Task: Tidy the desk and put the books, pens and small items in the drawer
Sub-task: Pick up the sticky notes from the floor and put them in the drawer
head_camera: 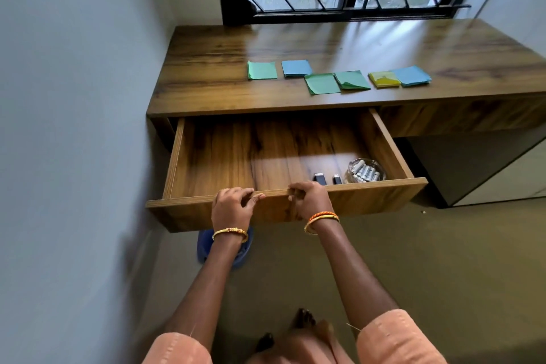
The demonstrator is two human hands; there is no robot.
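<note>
drawer (266, 156) is pulled wide, its front edge gripped by both hands, left hand (232, 207) and right hand (310, 201); six paper pads (322, 83) are left on the table (206, 68).

wooden drawer (369, 139) pulled open; six coloured sticky-note pads (322, 83) lie on desk (206, 62).

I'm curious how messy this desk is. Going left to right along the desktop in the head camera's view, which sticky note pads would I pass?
Green pad → blue pad → second green pad → third green pad → yellow pad → second blue pad, its left edge lying over the yellow one.
</note>
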